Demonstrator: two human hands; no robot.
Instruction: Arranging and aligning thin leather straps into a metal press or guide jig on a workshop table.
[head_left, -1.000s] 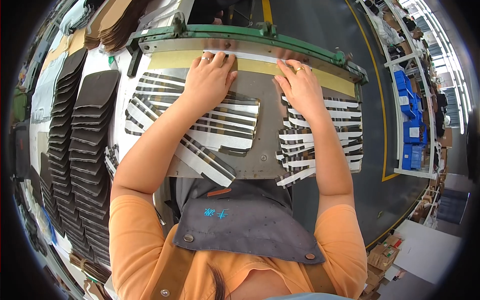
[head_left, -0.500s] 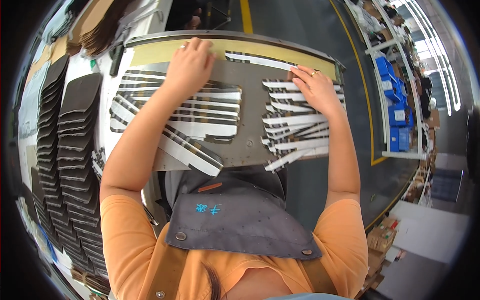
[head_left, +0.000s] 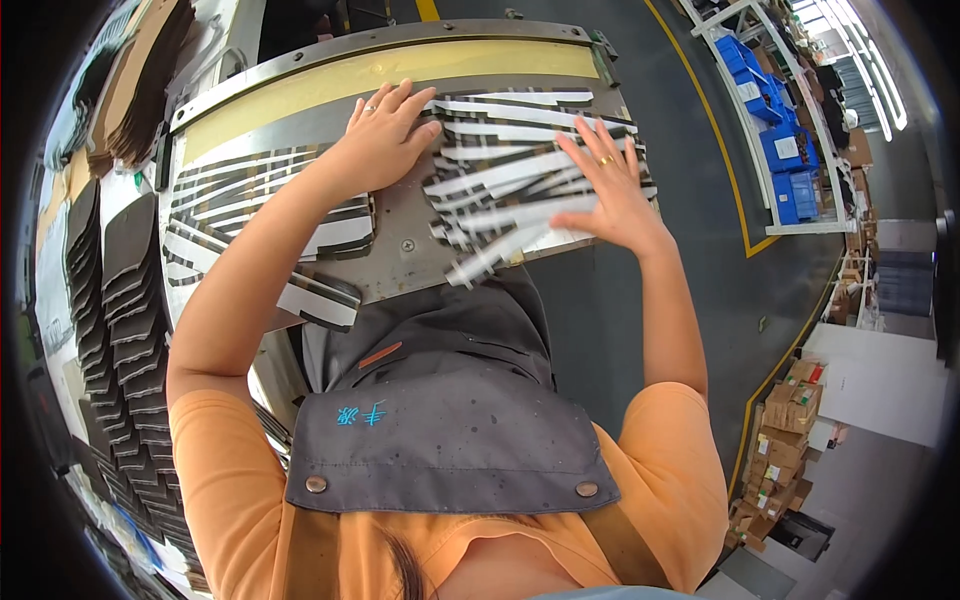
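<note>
On a metal work plate [head_left: 405, 262] lie two groups of narrow plaid strips with white faces. The right group [head_left: 500, 180] fans out in overlapping rows, and a white-faced strip [head_left: 515, 99] tops it at the far side. My left hand [head_left: 390, 138] rests at the left ends of these far strips, fingers spread; whether it presses one is hard to tell. Over the right ends of the same group is my right hand [head_left: 610, 190], fingers spread and thumb out, holding nothing visible. My left forearm partly covers the left group of strips [head_left: 240, 195].
A yellow band [head_left: 400, 68] runs along the plate's far edge beside a metal rail [head_left: 380, 38]. Stacks of dark curved pieces [head_left: 130, 300] stand at the left. Blue bins [head_left: 790, 150] sit on a white shelf at the right, beyond the grey floor. Cardboard boxes [head_left: 785, 430] are stacked lower right.
The far strip has come off the yellow band's edge onto the right group. My left hand has moved right to that group; my right hand has come nearer me, its fingers spreading. The view has shifted.
</note>
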